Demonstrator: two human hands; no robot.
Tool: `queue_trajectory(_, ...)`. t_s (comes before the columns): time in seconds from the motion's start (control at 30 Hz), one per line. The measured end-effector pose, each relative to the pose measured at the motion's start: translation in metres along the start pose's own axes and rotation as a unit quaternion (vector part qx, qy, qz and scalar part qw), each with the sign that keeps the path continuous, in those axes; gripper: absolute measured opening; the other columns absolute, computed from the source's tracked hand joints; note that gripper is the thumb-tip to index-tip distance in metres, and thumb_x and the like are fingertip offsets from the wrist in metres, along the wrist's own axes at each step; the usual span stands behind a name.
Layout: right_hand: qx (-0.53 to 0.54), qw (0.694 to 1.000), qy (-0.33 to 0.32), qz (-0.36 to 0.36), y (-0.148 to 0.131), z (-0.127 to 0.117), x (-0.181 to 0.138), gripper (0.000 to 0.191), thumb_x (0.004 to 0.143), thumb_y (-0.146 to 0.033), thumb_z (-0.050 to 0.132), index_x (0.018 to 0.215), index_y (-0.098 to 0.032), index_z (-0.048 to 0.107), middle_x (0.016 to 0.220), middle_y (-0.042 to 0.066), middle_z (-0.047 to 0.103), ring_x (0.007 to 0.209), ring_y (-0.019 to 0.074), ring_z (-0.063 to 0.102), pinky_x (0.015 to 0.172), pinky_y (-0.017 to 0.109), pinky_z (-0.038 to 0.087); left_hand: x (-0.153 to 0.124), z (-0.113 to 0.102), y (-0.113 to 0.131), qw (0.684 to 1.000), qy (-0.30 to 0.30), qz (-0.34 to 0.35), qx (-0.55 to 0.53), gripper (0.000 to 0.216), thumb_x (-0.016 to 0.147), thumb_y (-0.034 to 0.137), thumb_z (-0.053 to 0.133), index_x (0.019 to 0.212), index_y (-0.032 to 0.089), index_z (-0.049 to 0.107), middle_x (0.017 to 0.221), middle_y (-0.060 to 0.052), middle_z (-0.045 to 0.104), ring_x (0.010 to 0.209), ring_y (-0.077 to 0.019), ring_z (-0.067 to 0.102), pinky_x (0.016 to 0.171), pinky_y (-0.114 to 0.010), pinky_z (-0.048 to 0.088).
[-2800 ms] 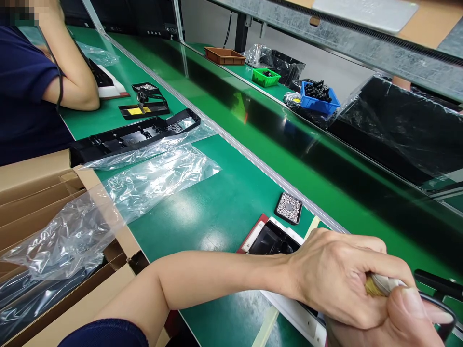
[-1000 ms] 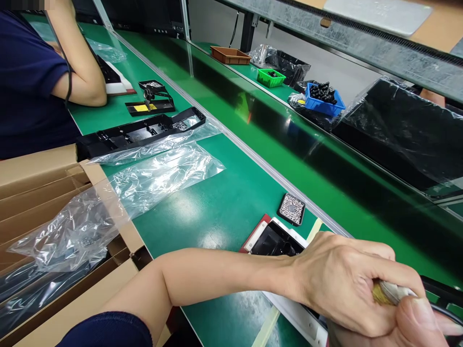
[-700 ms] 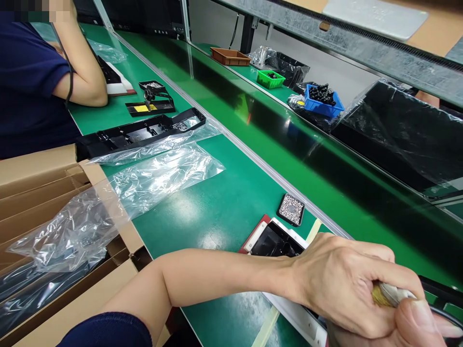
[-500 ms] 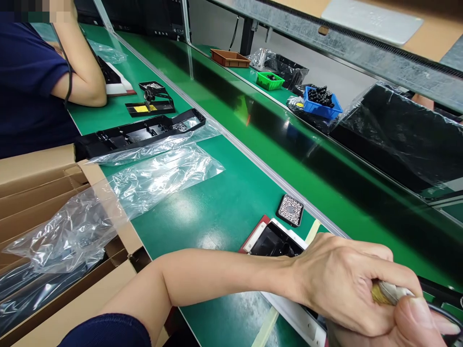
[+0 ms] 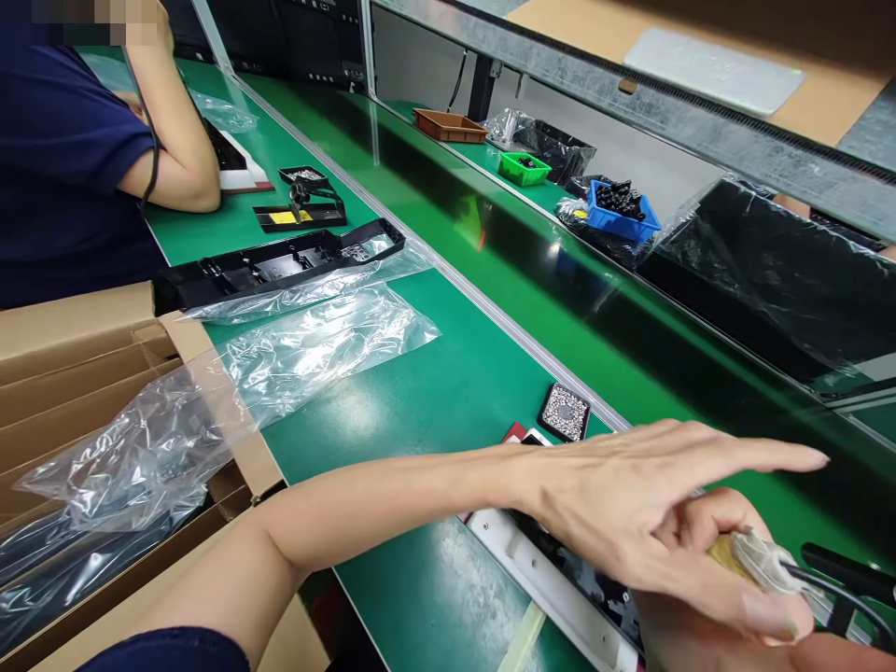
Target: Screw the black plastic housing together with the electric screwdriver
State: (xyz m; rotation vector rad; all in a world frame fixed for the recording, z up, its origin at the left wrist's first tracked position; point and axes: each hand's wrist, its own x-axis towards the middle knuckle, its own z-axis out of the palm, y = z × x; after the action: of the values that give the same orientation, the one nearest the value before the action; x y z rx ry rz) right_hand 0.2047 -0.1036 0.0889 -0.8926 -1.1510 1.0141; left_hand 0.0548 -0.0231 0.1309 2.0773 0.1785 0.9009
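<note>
The left hand [image 5: 630, 523] was spread flat, fingers stretched to the right and holding nothing, hovering over the right hand [image 5: 707, 597]. The right hand was clenched around a tool [image 5: 752, 560] with a brass-coloured collar and a clear wrapped body, near the lower right corner; a black cable [image 5: 840, 597] ran out of it. The tool looked light and stiff, but its wrapping seemed smooth, so the safest hold would be around the body behind the collar, not by the cable. Under both hands lay a white fixture [image 5: 532, 569] with a dark part in it, on the green table [image 5: 434, 392].

Just beyond the fixture stood a small black tray [image 5: 564, 412] full of tiny shiny screws. On the left, an open carton [image 5: 77, 345] held dark parts in plastic bags [image 5: 140, 448]. A long black frame [image 5: 280, 263] lay on another bag. Across the table, a blue bin [image 5: 622, 213] carried black pieces, a green bin [image 5: 524, 168] a few dark ones, and a brown tray [image 5: 449, 125] looked empty from here. A co-worker's arm [image 5: 175, 149] rested at the upper left.
</note>
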Motion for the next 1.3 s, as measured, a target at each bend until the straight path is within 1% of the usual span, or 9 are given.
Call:
queue_trajectory(0.07,-0.006,1.000,0.005,-0.003,-0.010,0.011,0.001,0.066,0.086,-0.085,0.058,0.072,-0.022,0.047,0.056,-0.004,0.038,0.047,0.0121,0.036,0.044,0.026,0.035,-0.015,-0.007,-0.013,0.999,0.037,-0.014,0.007,0.079,0.099,0.035,0.072,0.164,0.017,0.031,0.152,-0.014,0.057,0.146,-0.0287,0.051,0.123,-0.043,0.044)
queue_trajectory(0.1,-0.001,1.000,0.007,0.000,-0.015,0.016,0.002,0.064,0.090,-0.081,0.055,0.070,-0.021,0.045,0.051,-0.005,0.034,0.043,0.0113,0.033,0.042,0.025,0.034,-0.024,-0.008,-0.021,0.998,0.062,-0.024,0.014,0.070,0.102,0.036,0.068,0.161,0.016,0.037,0.153,-0.014,0.056,0.144,-0.0281,0.052,0.123,-0.044,0.044)
queue_trajectory(0.23,0.017,0.999,0.051,0.010,-0.023,0.030,0.004,0.053,0.095,-0.055,0.056,0.059,-0.019,0.040,0.043,-0.005,0.027,0.036,0.0099,0.025,0.037,0.023,0.030,-0.061,-0.003,-0.055,0.987,0.141,-0.033,0.073,0.037,0.108,0.034,0.058,0.138,0.013,0.063,0.132,-0.013,0.071,0.121,-0.0255,0.065,0.110,-0.042,0.050)
queue_trajectory(0.4,0.019,0.999,0.041,0.007,-0.018,0.021,0.002,0.046,0.096,-0.049,0.049,0.060,-0.020,0.043,0.044,-0.005,0.030,0.037,0.0103,0.027,0.038,0.024,0.033,-0.091,0.018,-0.079,0.984,0.156,0.009,0.084,0.027,0.108,0.029,0.059,0.124,0.013,0.072,0.119,-0.011,0.077,0.111,-0.0228,0.070,0.103,-0.039,0.052)
queue_trajectory(0.77,0.012,1.000,0.015,0.003,-0.015,0.009,-0.002,0.053,0.101,-0.057,0.045,0.064,-0.020,0.046,0.049,-0.004,0.035,0.041,0.0108,0.035,0.044,0.027,0.038,-0.098,0.037,-0.098,0.985,0.139,0.045,0.091,0.031,0.095,0.040,0.079,0.111,0.013,0.080,0.113,-0.008,0.079,0.109,-0.0238,0.068,0.098,-0.037,0.057)
queue_trajectory(0.93,0.015,1.000,0.023,0.009,-0.021,0.018,0.004,0.048,0.099,-0.049,0.048,0.062,-0.019,0.043,0.046,-0.005,0.029,0.038,0.0098,0.028,0.040,0.025,0.034,-0.100,0.039,-0.101,0.985,0.141,0.039,0.095,0.031,0.093,0.042,0.081,0.108,0.015,0.081,0.111,-0.008,0.080,0.108,-0.0254,0.067,0.099,-0.041,0.057)
queue_trajectory(1.13,-0.005,0.997,-0.058,0.052,-0.035,0.020,0.000,0.047,0.102,-0.049,0.047,0.065,-0.020,0.040,0.050,-0.003,0.035,0.043,0.0122,0.034,0.044,0.027,0.035,-0.101,0.038,-0.101,0.984,0.149,0.042,0.091,0.029,0.093,0.040,0.081,0.108,0.015,0.081,0.110,-0.010,0.080,0.106,-0.0245,0.067,0.097,-0.042,0.058)
queue_trajectory(1.23,-0.025,0.998,-0.058,0.030,-0.039,0.020,-0.002,0.045,0.103,-0.044,0.050,0.065,-0.020,0.040,0.052,-0.003,0.033,0.045,0.0115,0.033,0.045,0.027,0.034,-0.101,0.038,-0.101,0.983,0.158,0.053,0.083,0.029,0.090,0.037,0.084,0.109,0.014,0.080,0.109,-0.011,0.080,0.105,-0.0245,0.067,0.096,-0.043,0.059)
queue_trajectory(1.3,-0.043,0.999,-0.028,0.000,-0.042,0.019,-0.001,0.043,0.101,-0.037,0.053,0.064,-0.020,0.040,0.052,-0.003,0.031,0.045,0.0108,0.032,0.045,0.027,0.034,-0.101,0.038,-0.101,0.983,0.158,0.056,0.078,0.031,0.089,0.037,0.085,0.110,0.014,0.080,0.110,-0.011,0.080,0.105,-0.0247,0.068,0.096,-0.043,0.060)
